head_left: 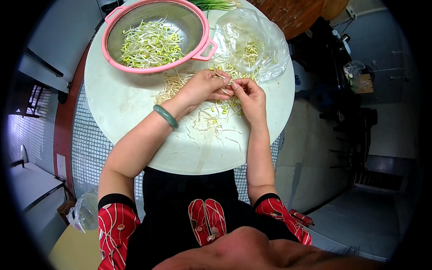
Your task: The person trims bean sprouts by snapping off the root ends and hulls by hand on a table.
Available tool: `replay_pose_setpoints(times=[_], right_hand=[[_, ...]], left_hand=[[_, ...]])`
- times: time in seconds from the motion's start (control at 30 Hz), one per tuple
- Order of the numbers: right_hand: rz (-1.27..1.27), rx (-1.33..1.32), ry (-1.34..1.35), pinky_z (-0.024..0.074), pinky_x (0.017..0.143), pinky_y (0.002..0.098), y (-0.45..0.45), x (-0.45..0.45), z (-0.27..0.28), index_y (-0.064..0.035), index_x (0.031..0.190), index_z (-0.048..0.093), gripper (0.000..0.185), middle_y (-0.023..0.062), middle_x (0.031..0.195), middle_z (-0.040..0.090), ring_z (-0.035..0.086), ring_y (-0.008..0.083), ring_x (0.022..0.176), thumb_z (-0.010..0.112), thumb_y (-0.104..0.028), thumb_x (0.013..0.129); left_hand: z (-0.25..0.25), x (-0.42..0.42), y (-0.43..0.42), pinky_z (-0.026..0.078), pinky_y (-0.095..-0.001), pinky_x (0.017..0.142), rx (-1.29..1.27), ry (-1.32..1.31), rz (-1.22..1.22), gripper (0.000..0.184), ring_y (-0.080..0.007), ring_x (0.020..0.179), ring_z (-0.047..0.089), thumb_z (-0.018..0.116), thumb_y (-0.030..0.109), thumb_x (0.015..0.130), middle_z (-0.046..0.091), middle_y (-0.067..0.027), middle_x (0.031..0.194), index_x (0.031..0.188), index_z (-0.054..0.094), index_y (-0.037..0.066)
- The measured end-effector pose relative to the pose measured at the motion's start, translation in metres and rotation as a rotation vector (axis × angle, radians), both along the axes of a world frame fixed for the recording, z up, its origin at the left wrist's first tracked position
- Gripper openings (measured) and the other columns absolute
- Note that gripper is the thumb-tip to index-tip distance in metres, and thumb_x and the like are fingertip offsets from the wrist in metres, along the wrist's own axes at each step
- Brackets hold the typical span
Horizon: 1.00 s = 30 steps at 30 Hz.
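Note:
My left hand (pixel 204 88), with a green bangle (pixel 165 116) on its wrist, is closed in a pinch on a bean sprout (pixel 221 75). Close against it, my right hand (pixel 250 96) pinches at the same sprout, fingertips meeting. Beneath and around both hands lie loose bean sprouts (pixel 173 84) with yellow-green heads, and thin root ends (pixel 204 123) are scattered nearer to me. Beyond my left hand, a pink-rimmed mesh colander (pixel 104 42) holds a heap of bean sprouts (pixel 150 45). A clear plastic bag (pixel 274 49) with some sprouts in it lies beyond my right hand.
Everything rests on a round white table (pixel 112 108). Green scallions (pixel 216 4) lie at its far edge. A brown wooden surface (pixel 288 13) stands beyond on the right. On the lower left are a yellow surface (pixel 74 249) and a clear plastic bag (pixel 86 210).

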State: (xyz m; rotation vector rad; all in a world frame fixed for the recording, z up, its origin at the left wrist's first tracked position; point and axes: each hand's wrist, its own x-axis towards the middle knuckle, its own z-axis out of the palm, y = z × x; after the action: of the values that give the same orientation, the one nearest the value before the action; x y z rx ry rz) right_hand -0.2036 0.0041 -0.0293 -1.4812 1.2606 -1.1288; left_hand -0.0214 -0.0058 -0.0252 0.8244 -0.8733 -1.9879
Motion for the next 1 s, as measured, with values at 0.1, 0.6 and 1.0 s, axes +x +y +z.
replay_pose_setpoints(times=[0.1, 0.6, 1.0], right_hand=[[-0.011, -0.020, 0.065, 0.0490, 0.066, 0.0217, 0.000, -0.001, 0.000, 0.0012, 0.095, 0.067, 0.011, 0.0035, 0.082, 0.068, 0.060, 0.0074, 0.072, 0.066, -0.007, 0.088], [-0.024, -0.019, -0.013, 0.0458, 0.068, 0.0192, 0.000, -0.010, 0.005, 0.0005, 0.100, 0.066, 0.013, -0.0011, 0.084, 0.064, 0.055, 0.0044, 0.074, 0.066, -0.006, 0.088], [0.000, -0.001, -0.025, 0.0447, 0.070, 0.0182, -0.001, -0.015, 0.006, 0.0009, 0.104, 0.065, 0.015, -0.0010, 0.088, 0.063, 0.054, 0.0039, 0.077, 0.064, -0.005, 0.090]], left_hand=[[-0.008, -0.001, -0.002, 0.059, -0.0248, 0.076, -0.043, 0.005, 0.008, 0.018, -0.0154, 0.087, 0.068, 0.056, 0.013, 0.096, 0.064, -0.0121, 0.101, 0.108, 0.053, -0.001], [-0.007, 0.008, -0.007, 0.057, -0.0250, 0.064, -0.091, -0.064, 0.079, 0.015, -0.0154, 0.075, 0.068, 0.058, 0.012, 0.094, 0.065, -0.0105, 0.088, 0.102, 0.055, -0.001], [-0.002, 0.010, -0.007, 0.057, -0.0247, 0.064, -0.045, -0.038, 0.110, 0.014, -0.0168, 0.075, 0.068, 0.057, 0.010, 0.094, 0.065, -0.0125, 0.089, 0.102, 0.055, -0.001]])
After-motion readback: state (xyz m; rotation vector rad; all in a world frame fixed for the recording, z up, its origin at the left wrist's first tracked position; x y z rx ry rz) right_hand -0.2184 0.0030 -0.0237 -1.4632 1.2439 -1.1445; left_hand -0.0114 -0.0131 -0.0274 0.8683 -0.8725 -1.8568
